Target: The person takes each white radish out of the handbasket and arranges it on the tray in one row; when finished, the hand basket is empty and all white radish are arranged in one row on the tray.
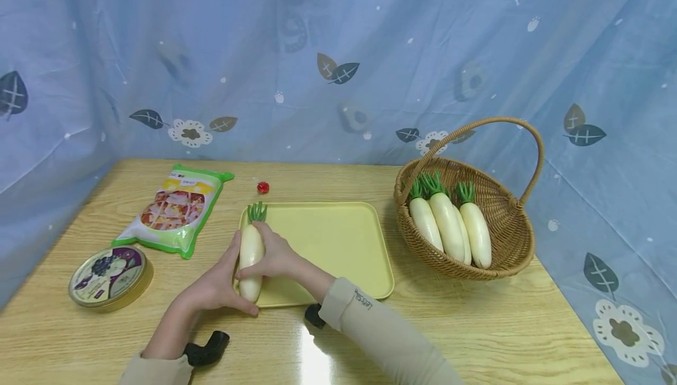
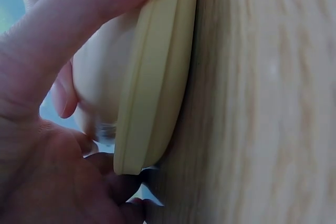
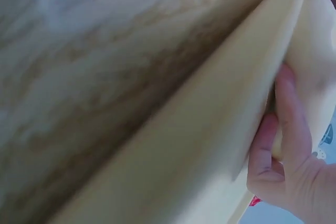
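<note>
A white radish with a green top lies along the left side of the yellow tray. My right hand grips it from the right, thumb across its middle; in the right wrist view that hand's fingers press its side. My left hand spans the tray's near left corner, its thumb by the front rim and its fingers along the left edge. In the left wrist view the left thumb crosses over the radish toward the tray wall, while the fingers curl round the corner.
At the right stands a wicker basket with a tall handle, holding several white radishes. Left of the tray lie a green-edged food bag and a round tin. Behind the tray is a small red object. A blue patterned cloth hangs behind the table.
</note>
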Demonstrator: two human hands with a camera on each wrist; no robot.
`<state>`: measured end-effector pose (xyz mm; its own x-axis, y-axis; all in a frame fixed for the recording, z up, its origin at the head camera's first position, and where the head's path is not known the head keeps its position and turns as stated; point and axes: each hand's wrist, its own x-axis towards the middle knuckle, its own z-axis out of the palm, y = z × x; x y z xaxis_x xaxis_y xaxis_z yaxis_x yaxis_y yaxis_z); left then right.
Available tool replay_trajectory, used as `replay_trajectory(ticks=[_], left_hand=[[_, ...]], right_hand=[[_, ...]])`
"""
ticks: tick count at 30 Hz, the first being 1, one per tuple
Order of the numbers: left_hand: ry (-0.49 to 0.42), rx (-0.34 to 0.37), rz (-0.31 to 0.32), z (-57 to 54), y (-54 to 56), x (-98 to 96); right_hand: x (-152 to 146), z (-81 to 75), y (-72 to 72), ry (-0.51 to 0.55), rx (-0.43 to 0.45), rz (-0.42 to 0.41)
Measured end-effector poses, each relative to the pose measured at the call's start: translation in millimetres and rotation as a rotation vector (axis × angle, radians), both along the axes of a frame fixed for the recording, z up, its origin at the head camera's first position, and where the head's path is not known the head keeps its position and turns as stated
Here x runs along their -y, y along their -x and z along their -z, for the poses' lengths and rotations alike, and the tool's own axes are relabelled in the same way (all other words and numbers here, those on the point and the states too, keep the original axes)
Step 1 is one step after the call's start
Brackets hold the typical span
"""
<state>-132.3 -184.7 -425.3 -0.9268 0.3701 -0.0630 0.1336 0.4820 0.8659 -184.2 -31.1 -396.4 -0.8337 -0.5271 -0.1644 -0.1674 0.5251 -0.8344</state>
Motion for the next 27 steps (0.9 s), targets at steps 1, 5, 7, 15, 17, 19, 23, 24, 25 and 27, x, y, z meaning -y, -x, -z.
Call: replay_trajectory(ticks=[1, 5, 7, 15, 17, 19, 23, 24, 25, 27], left_hand=[[-0.002, 0.003, -0.001, 0.0, 0.0, -0.2], [-0.005, 0.008, -0.007, -0.2, -0.3, -0.8], [-0.004, 0.008, -0.011, -0.4, -0.4, -1.2], [0.014, -0.003, -0.015, -0.7, 0.6, -3.9], [0.006, -0.012, -0.011, 0.0, 0.8, -4.2], [0.001, -0.024, -0.007, 0.7, 0.8, -4.4], [-0.006, -0.05, 0.002, 1.7, 1.5, -4.3], [-0.006, -0.048, 0.001, 1.6, 1.5, -4.3], [-0.005, -0.041, -0.002, 1.4, 1.5, -4.1], [-0.002, -0.03, -0.007, 0.7, 1.8, -3.9]], right_hand=[[-0.6, -0.1, 0.2, 0.004, 0.007, -0.005], [-2.7, -1.4, 0.9, 0.024, 0.041, -0.034], [-3.9, -2.1, 1.2, 0.041, 0.065, -0.042], [-12.8, -6.0, 0.9, 0.085, 0.139, -0.056], [-15.7, -7.0, 0.1, 0.091, 0.145, -0.055], [-18.7, -8.2, -0.7, 0.091, 0.149, -0.051], [-25.7, -12.6, -2.1, 0.079, 0.165, -0.043], [-27.7, -13.9, -2.2, 0.074, 0.169, -0.042], [-29.8, -15.7, -2.1, 0.073, 0.178, -0.039], [-34.7, -19.0, -1.9, 0.081, 0.195, -0.036]])
